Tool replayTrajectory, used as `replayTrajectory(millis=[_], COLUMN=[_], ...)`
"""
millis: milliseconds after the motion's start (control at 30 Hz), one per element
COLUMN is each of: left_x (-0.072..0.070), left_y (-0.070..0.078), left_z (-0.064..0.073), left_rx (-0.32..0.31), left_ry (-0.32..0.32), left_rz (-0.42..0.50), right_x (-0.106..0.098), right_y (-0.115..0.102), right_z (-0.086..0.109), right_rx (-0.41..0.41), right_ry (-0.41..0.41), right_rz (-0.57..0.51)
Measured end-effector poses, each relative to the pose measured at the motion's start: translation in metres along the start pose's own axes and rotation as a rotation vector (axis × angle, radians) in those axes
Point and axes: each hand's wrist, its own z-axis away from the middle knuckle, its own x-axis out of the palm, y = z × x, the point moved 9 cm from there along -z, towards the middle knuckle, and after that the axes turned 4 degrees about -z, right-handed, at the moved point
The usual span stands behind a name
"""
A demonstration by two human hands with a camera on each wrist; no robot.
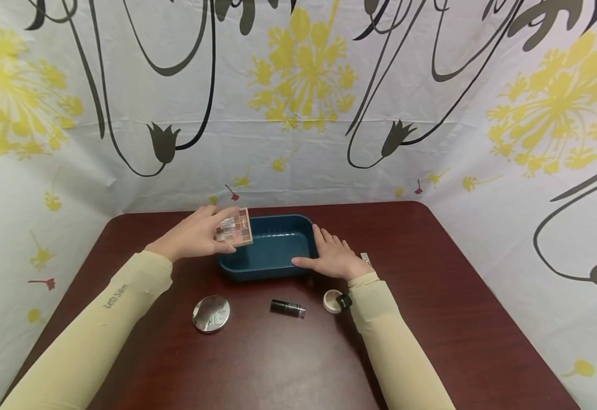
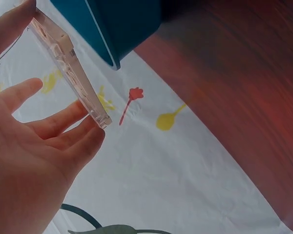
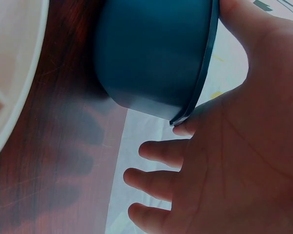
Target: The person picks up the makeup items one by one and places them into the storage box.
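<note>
My left hand (image 1: 196, 234) grips an eyeshadow palette (image 1: 235, 228) with a clear-looking cover and several brown and pink pans, tilted over the left end of a teal rectangular tray (image 1: 272, 250). In the left wrist view the palette (image 2: 71, 68) is seen edge-on, between the thumb and the fingertips, beside the tray's corner. My right hand (image 1: 336, 256) rests at the tray's right end, thumb over the front rim and the other fingers stretched along the side. From the right wrist, the fingers look straight and spread, the nearest one touching the tray's rim corner (image 3: 180, 119).
On the dark red wooden table (image 1: 237, 364) lie a round silver compact (image 1: 211, 314), a black tube with a clear end (image 1: 287, 308) and a round white-rimmed item (image 1: 332, 302) beside the right wrist. A small pale object (image 1: 366, 259) is partly hidden behind that wrist. Patterned cloth (image 1: 298, 165) surrounds the table.
</note>
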Motion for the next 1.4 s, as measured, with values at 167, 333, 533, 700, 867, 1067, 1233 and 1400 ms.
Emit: replayTrajectory(millis=[167,333,533,700,867,1067,1233,1400], left_x=[0.007,0.014,0.018,0.024,0.028,0.029,0.031,0.032], left_y=[0.004,0.004,0.004,0.005,0.004,0.006,0.007,0.01], left_z=[-0.003,-0.006,-0.008,-0.01,-0.013,-0.015,-0.017,-0.021], left_rx=[0.01,0.011,0.007,0.008,-0.001,0.004,-0.002,0.004], left_ry=[-0.021,-0.028,-0.02,-0.034,-0.046,-0.051,-0.061,-0.068], left_rz=[0.01,0.02,0.026,0.028,0.027,0.022,0.013,-0.001], right_x=[0.001,0.001,0.0,0.0,0.001,0.002,0.001,0.001], right_y=[0.002,0.002,0.001,0.001,0.001,0.002,0.001,0.001], right_z=[-0.001,-0.002,0.0,-0.001,-0.001,-0.001,-0.001,0.0], right_rx=[0.008,0.006,0.009,0.013,0.015,0.014,0.01,0.013], right_ry=[0.0,0.002,-0.002,-0.005,-0.005,-0.006,-0.005,-0.004], right_rz=[-0.001,-0.003,-0.009,-0.012,-0.012,-0.018,-0.022,-0.026])
